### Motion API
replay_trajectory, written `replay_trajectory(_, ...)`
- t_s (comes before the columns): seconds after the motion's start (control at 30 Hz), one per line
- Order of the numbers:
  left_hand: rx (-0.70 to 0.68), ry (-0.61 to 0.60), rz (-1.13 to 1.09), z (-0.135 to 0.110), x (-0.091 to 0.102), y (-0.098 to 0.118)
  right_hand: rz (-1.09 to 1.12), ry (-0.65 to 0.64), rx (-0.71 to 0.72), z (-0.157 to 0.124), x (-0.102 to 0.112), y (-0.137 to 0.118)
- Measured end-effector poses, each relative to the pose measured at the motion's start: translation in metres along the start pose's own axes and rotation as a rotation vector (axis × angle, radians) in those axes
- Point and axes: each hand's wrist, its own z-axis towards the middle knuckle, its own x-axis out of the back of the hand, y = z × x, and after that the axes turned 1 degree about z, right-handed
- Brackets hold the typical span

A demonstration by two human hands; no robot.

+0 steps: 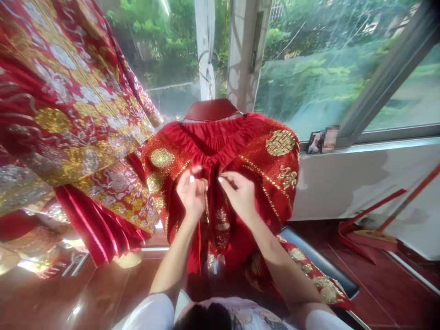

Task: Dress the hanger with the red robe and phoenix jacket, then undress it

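A red skirt (220, 137) with gold embroidery and a gathered waist hangs from a brown clothes hanger (213, 110) in front of me. My left hand (192, 190) is at the front of it, left of the centre opening, with its fingers curled and pinched together. On the other side of the opening, my right hand (239, 190) pinches the fabric edge between thumb and fingers. A thin red cord (200, 247) dangles below my left hand. Whatever small part lies between the left fingertips is too blurred to make out.
Another red garment (103, 101) with gold and silver embroidery hangs at the left. Windows (326, 78) stand behind. A small picture (315, 142) leans on the sill. A broom (381, 233) and red dustpan (360, 245) are at the right, near a dark bench (319, 261).
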Motion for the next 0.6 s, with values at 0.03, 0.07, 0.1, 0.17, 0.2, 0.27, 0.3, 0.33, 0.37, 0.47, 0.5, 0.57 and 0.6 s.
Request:
replay_trajectory(0.03, -0.013, -0.081, 0.02, 0.002, 0.002, 0.007, 0.001, 0.059, 0.01, -0.002, -0.001, -0.003)
replay_trajectory(0.07, -0.026, -0.158, 0.053, 0.003, 0.004, 0.014, 0.007, 0.105, 0.028, -0.003, -0.002, -0.006)
replay_trajectory(0.1, -0.046, -0.224, 0.106, 0.002, 0.006, 0.02, 0.016, 0.133, 0.05, -0.004, -0.003, -0.009)
replay_trajectory(0.17, -0.133, -0.331, 0.277, -0.007, 0.011, 0.026, 0.036, 0.119, 0.062, -0.002, -0.004, -0.016)
replay_trajectory(0.2, -0.204, -0.385, 0.383, -0.015, 0.012, 0.026, 0.046, 0.071, 0.032, 0.0, -0.005, -0.02)
replay_trajectory(0.27, -0.37, -0.516, 0.601, -0.032, 0.014, 0.021, 0.07, -0.065, -0.074, 0.008, -0.009, -0.023)
replay_trajectory(0.3, -0.435, -0.608, 0.712, -0.04, 0.014, 0.017, 0.076, -0.12, -0.115, 0.013, -0.011, -0.024)
replay_trajectory(0.33, -0.474, -0.719, 0.819, -0.047, 0.012, 0.013, 0.079, -0.157, -0.136, 0.018, -0.014, -0.024)
replay_trajectory(0.37, -0.478, -0.845, 0.914, -0.052, 0.01, 0.01, 0.081, -0.174, -0.138, 0.023, -0.016, -0.023)
replay_trajectory(0.47, -0.299, -1.189, 0.962, -0.053, 0.003, 0.013, 0.11, -0.221, -0.128, 0.032, -0.018, -0.02)
replay_trajectory(0.5, -0.22, -1.262, 0.863, -0.047, 0.001, 0.019, 0.146, -0.268, -0.155, 0.033, -0.016, -0.018)
replay_trajectory(0.57, -0.138, -1.292, 0.601, -0.027, 0.0, 0.032, 0.221, -0.382, -0.233, 0.032, -0.011, -0.015)
replay_trajectory(0.6, -0.159, -1.25, 0.524, -0.013, 0.0, 0.038, 0.225, -0.413, -0.247, 0.031, -0.007, -0.014)
